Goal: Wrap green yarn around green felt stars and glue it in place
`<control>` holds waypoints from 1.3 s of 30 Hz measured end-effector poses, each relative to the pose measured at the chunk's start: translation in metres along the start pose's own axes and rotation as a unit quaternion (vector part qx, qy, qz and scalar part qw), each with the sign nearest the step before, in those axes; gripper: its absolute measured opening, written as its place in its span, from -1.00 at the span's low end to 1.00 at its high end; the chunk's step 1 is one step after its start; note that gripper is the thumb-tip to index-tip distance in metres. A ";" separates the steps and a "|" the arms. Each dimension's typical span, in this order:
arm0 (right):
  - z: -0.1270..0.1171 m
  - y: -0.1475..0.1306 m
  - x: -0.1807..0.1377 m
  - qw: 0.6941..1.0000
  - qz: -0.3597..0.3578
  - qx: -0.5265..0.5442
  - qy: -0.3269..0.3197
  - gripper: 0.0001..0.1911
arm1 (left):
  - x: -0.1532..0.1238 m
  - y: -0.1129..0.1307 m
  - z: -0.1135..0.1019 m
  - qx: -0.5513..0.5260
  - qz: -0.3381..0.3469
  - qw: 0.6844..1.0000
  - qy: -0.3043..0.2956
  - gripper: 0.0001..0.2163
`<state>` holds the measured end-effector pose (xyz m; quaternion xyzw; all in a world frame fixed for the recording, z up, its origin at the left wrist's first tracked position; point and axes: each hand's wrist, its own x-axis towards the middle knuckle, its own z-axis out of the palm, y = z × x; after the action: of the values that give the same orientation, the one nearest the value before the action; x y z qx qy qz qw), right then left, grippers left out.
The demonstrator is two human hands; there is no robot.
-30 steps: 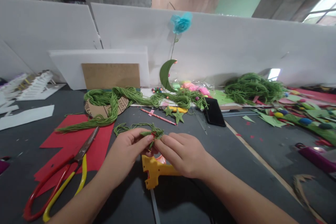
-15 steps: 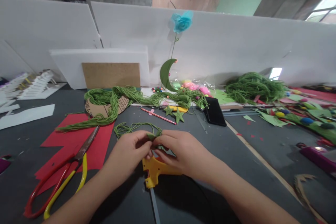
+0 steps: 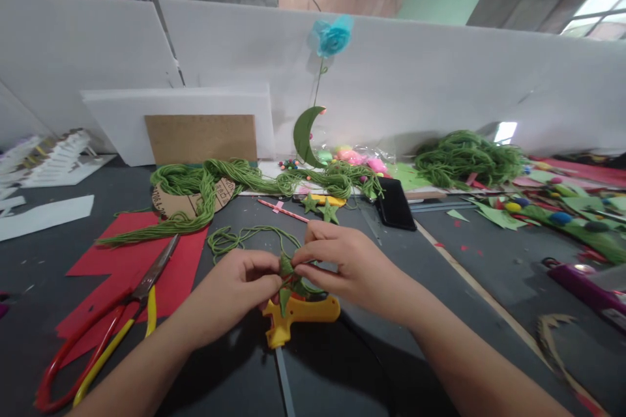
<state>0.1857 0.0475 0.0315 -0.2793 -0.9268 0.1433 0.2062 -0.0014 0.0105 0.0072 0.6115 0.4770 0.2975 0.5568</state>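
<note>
My left hand (image 3: 239, 290) pinches a small green star (image 3: 286, 266) wrapped in yarn, its points showing between the fingertips. My right hand (image 3: 342, 267) is closed at the star's right side, thumb and finger together on green yarn (image 3: 267, 229) that loops over the table behind. Just below the star lies a yellow hot glue gun (image 3: 313, 310) with a grey glue stick (image 3: 283, 378) pointing toward me. Two similar green stars (image 3: 328, 210) rest farther back. The exact grip of the right fingertips is partly hidden.
Large scissors (image 3: 141, 293) with red and yellow handles lie on red paper (image 3: 183, 273) at left. Behind are a yarn-draped cardboard piece (image 3: 222, 194), a green crescent moon (image 3: 303, 137) and a black phone (image 3: 397, 205). A green yarn heap (image 3: 469, 159) sits back right.
My right hand has lifted slightly and drawn its fingers back from the left hand, so more of the star and the glue gun shows. The camera view has shifted a little.
</note>
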 end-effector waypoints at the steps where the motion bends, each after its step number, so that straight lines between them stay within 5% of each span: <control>1: 0.000 0.000 0.001 1.000 0.014 0.020 -0.005 -0.87 | 0.000 0.000 0.000 0.001 0.007 1.000 0.007 -0.88; 7: 0.008 0.002 0.005 0.987 0.096 0.121 0.052 -0.86 | 0.000 -0.004 0.005 -0.101 0.001 0.992 0.076 -0.91; 11: 0.009 -0.001 0.005 0.974 0.123 0.162 0.103 -0.85 | 0.002 -0.007 0.007 -0.192 -0.007 0.980 0.051 -0.83; 21: 0.002 0.003 0.004 0.882 0.191 0.430 0.017 -0.89 | -0.001 -0.003 0.003 -0.238 0.049 0.968 0.060 -0.89; 28: 0.005 -0.001 0.004 0.845 0.220 0.487 0.012 -0.85 | -0.002 -0.003 0.003 -0.246 0.059 0.967 0.008 -0.90; 39: 0.014 0.003 0.005 0.821 0.251 0.513 0.025 -0.83 | 0.001 -0.006 0.003 -0.261 0.030 0.963 0.064 -0.86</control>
<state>0.1767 0.0511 0.0200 -0.3594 -0.6122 0.6375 0.2994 0.0002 0.0095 0.0007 0.4389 0.3985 0.4668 0.6562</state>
